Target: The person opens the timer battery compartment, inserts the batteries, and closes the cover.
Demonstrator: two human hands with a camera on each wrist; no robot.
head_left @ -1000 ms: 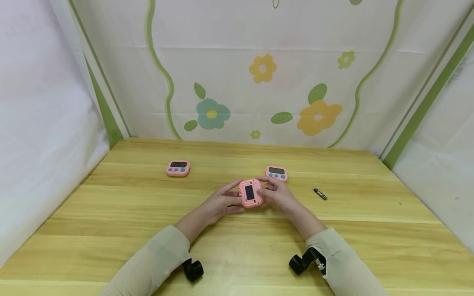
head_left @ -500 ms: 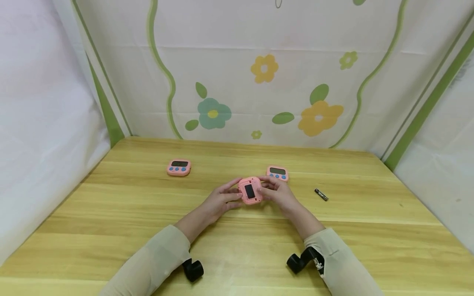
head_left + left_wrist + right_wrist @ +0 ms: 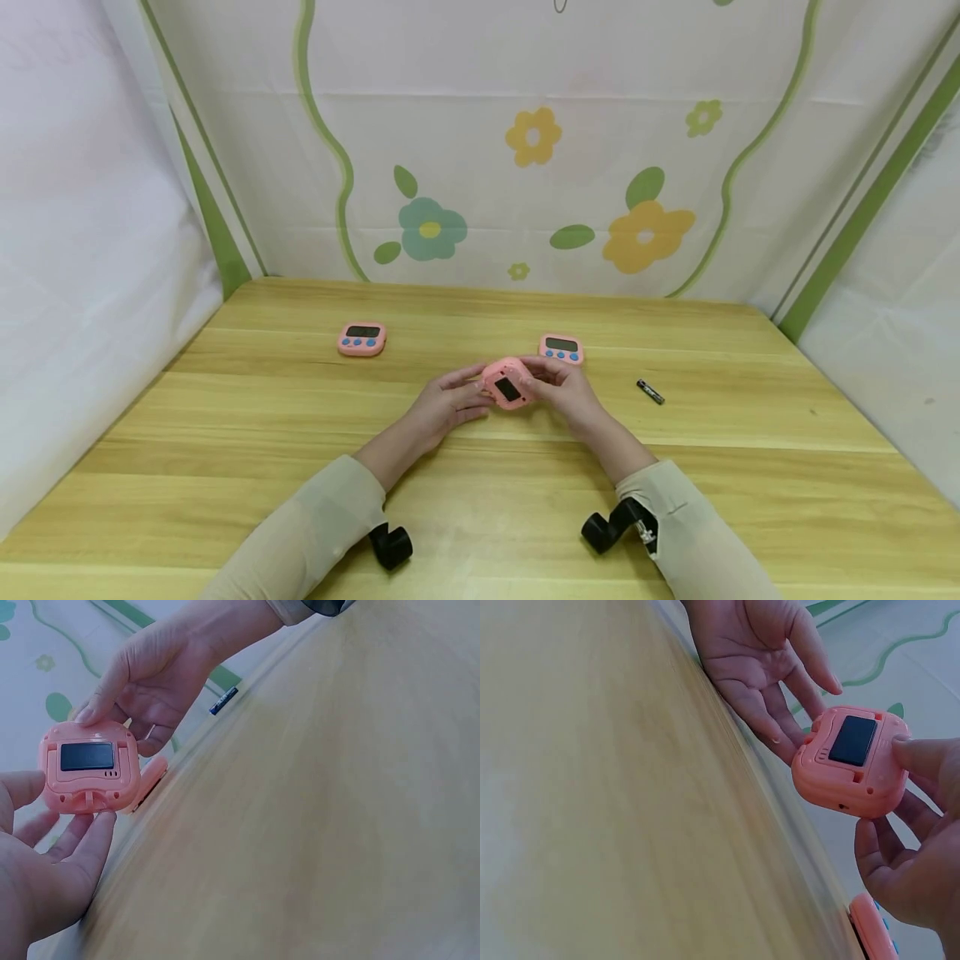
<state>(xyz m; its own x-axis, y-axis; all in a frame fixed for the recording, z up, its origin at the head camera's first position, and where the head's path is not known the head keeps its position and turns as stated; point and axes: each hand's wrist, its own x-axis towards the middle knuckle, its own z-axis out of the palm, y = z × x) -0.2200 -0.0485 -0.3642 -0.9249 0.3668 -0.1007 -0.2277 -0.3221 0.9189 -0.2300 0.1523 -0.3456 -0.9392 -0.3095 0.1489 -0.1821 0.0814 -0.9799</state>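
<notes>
A pink digital timer [image 3: 502, 393] is held up over the table, its back with a dark rectangular patch turned toward me. My right hand [image 3: 567, 400] pinches it at the right edge, thumb on the back and fingers behind. At the opposite edge, the fairly straight fingertips of my left hand [image 3: 444, 410] touch the casing. In the right wrist view, the left thumb [image 3: 814, 649] stands apart from the timer [image 3: 847, 780]. Just behind the right hand lies a second pink timer [image 3: 562, 344], screen up with blue buttons, its lower edge partly covered by fingers.
Another pink timer [image 3: 362, 332] with blue buttons lies at the back left of the wooden table [image 3: 480, 517]. A small dark battery [image 3: 650, 392] lies to the right of the right hand. White cloth [image 3: 465, 67] with flower prints hangs behind the table.
The held timer has turned counterclockwise and tilted slightly between the hands. Both hands keep nearly the same place; the timers on the table and the battery stay put.
</notes>
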